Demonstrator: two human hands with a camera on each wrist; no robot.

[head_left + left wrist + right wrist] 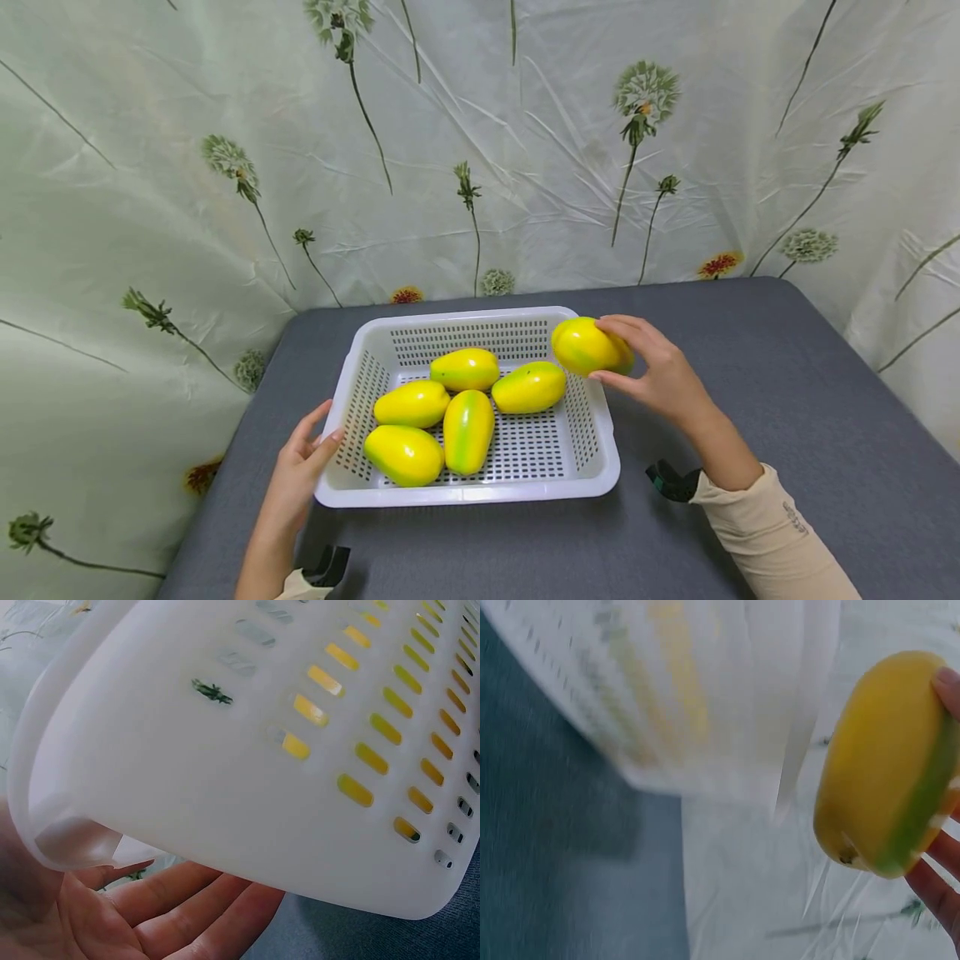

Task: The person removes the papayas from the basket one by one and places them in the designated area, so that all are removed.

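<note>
A yellow papaya (587, 347) with green streaks is held by my right hand (660, 367), thumb on one side and fingers on the other. It is up at the right rim of a white plastic basket (465, 495); in the right wrist view the papaya (885, 765) is apart from the basket wall (742, 712). My left hand (296, 467) grips the basket's left rim, thumb over the edge. The left wrist view shows its fingers (180, 900) outside, beneath the rim. Several papayas (468, 432) lie inside the basket, mostly in its left and middle parts.
The basket stands on a table with a dark grey cloth (750, 367). Behind it hangs a pale curtain (555, 208) printed with flowers. Dark straps sit at both wrists, near cream sleeves (772, 533).
</note>
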